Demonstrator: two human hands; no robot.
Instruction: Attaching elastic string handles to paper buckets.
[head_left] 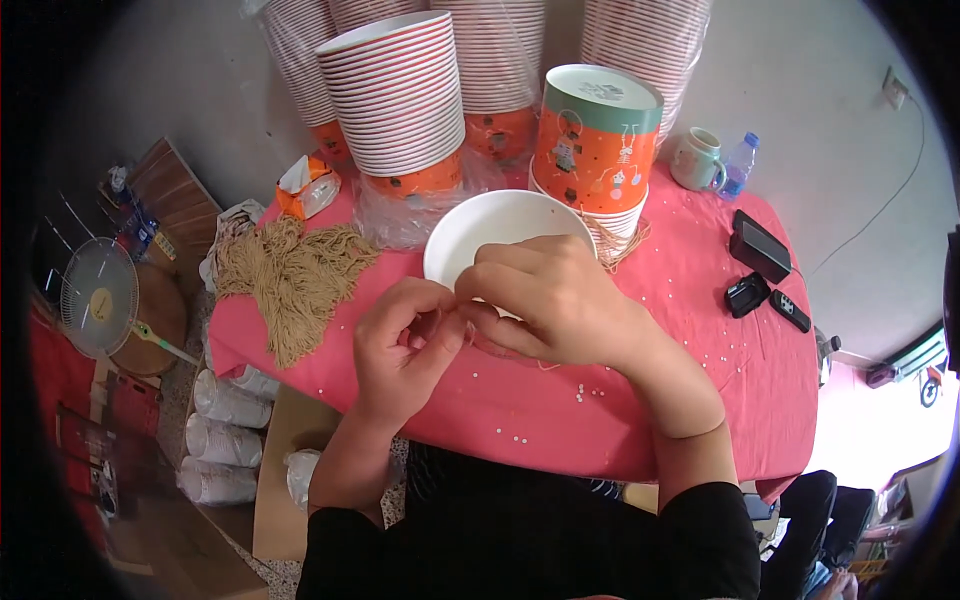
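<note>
My left hand (405, 345) and my right hand (545, 300) meet over the near side of the table, fingertips pinched together. A thin cord (546, 366) shows just below my right fingers, and both hands seem to grip it; most of it is hidden by the fingers. Right behind my hands is a paper bucket (465, 225), its white inside showing and its near part covered by my right hand. More tan cords (632, 248) hang at the side of the upturned orange and green paper bucket (600, 150) to the right.
Tall stacks of paper buckets (395, 100) in clear plastic line the back. A heap of tan cords (300, 280) lies left, near an orange tissue pack (305, 187). At right stand a mug (697, 160), a bottle (740, 165) and a black box (760, 247). White dots (580, 392) speckle the pink tablecloth (700, 420).
</note>
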